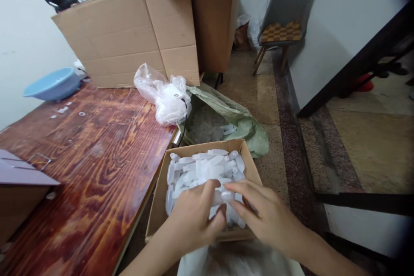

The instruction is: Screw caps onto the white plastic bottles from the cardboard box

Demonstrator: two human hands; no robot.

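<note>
Both my hands are over an open cardboard box [156,220] filled with small translucent white plastic bottles [211,166]. One such plastic bottle [223,197] lies sideways between them. My left hand [199,213] grips its left part, thumb below and fingers above. At its right end, my right hand [263,209] pinches with thumb and forefinger. The exact shape of that end is partly covered by my fingers and slightly blurred.
Left is a red-brown wooden table [97,168] with a blue basin [53,84], a large cardboard panel [110,36] and a clear plastic bag [166,99]. Behind the box lies an open green sack [252,131] holding more bottles. A grey chair [284,13] stands farther back.
</note>
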